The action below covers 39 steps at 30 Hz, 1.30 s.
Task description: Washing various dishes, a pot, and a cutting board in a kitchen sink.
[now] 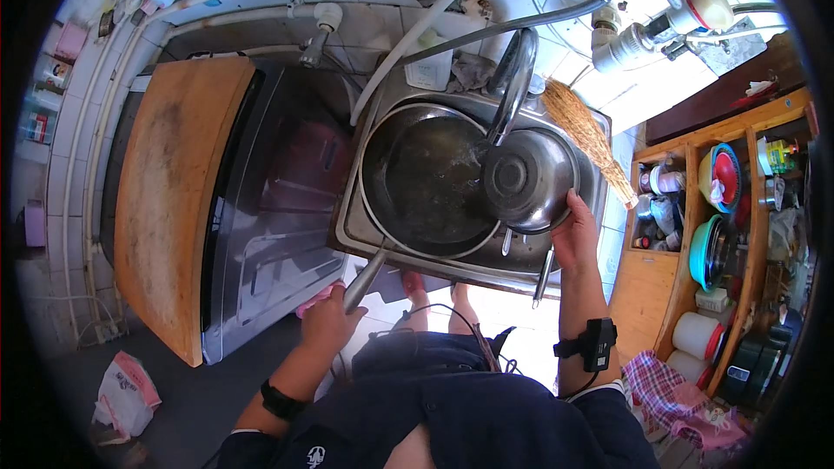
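A large wok (423,176) with liquid in its bottom sits over the metal sink (348,225). Its metal handle (369,277) points toward me, and my left hand (329,326) is closed around the handle's end. With my right hand (576,234) I grip the rim of a stainless steel bowl (537,172). The bowl is tipped over, underside up, and overlaps the wok's right edge. Its inside is hidden. The curved faucet (519,88) reaches over the spot where wok and bowl meet. Partly under the bowl, a utensil with a metal handle (544,279) lies at the sink's front edge.
A straw brush (583,127) lies along the sink's right side. Behind the sink stand a white container (430,68) and a grey hose (554,21). A washing machine with a wooden board (176,208) on top is left. Wooden shelves (677,303) hold basins, right.
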Tool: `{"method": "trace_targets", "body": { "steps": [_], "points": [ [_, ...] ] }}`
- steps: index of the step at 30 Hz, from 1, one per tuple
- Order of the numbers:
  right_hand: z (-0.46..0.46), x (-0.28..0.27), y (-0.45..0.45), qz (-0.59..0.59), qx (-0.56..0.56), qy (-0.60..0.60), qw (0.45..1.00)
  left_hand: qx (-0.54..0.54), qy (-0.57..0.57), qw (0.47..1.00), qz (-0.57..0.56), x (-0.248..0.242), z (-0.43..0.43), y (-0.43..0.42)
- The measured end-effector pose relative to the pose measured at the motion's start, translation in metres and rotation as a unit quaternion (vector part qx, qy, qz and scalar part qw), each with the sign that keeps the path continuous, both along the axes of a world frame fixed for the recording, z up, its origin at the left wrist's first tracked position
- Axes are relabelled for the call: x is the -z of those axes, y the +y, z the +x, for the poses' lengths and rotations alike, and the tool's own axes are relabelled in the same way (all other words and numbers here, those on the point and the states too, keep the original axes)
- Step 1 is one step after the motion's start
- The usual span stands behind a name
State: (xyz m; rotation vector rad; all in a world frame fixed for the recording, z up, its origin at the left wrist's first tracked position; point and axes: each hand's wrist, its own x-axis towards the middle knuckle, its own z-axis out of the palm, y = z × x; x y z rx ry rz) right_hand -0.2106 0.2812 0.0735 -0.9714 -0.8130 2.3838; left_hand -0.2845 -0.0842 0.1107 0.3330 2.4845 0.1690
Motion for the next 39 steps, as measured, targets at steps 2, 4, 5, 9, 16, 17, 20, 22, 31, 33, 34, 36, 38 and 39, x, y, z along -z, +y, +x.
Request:
{"method": "trace_targets", "body": {
  "steps": [2,4,5,9,16,17,20,22,31,33,34,36,38,39],
  "points": [
    [0.003,-0.003,-0.001,0.028,0.001,-0.023,0.999,0.011,0.007,1.0,0.005,-0.005,-0.003,0.0],
    [0.004,-0.001,-0.006,0.024,-0.01,-0.025,0.999,0.021,0.017,1.0,0.008,-0.009,-0.006,0.0],
    [0.003,0.0,-0.009,0.02,-0.022,-0.031,0.999,0.017,0.009,1.0,-0.001,-0.01,-0.007,0.0],
    [0.004,0.007,-0.029,0.059,-0.049,-0.052,0.996,0.036,-0.027,0.998,-0.033,-0.023,-0.011,0.006],
    [-0.007,-0.001,-0.064,0.134,-0.138,-0.099,0.976,0.045,-0.013,0.998,-0.044,-0.032,-0.018,0.006],
    [-0.007,0.001,-0.07,0.177,-0.159,-0.121,0.964,0.045,-0.009,0.998,-0.042,-0.028,-0.016,0.004],
    [-0.012,-0.003,-0.09,0.288,-0.187,-0.137,0.929,0.05,0.002,0.998,-0.035,-0.024,-0.013,0.001],
    [-0.013,0.001,-0.098,0.323,-0.223,-0.141,0.909,0.051,0.005,0.998,-0.032,-0.021,-0.01,0.001],
    [-0.019,-0.001,-0.13,0.514,-0.238,-0.131,0.814,0.034,0.051,0.997,0.056,0.04,0.004,-0.021],
    [-0.02,0.004,-0.132,0.677,-0.222,-0.064,0.698,0.011,0.033,0.997,0.074,0.052,0.001,-0.026],
    [-0.021,0.006,-0.133,0.717,-0.24,-0.052,0.653,0.01,0.031,0.997,0.075,0.057,-0.003,-0.028],
    [-0.022,0.014,-0.136,0.748,-0.267,-0.05,0.605,-0.002,-0.018,0.995,0.098,0.068,-0.012,-0.034],
    [-0.023,0.025,-0.136,0.778,-0.289,-0.05,0.555,-0.02,-0.035,0.991,0.13,0.089,-0.017,-0.038],
    [-0.022,0.03,-0.134,0.797,-0.303,-0.06,0.519,-0.037,-0.054,0.985,0.161,0.094,-0.018,-0.038]
  ]
}}
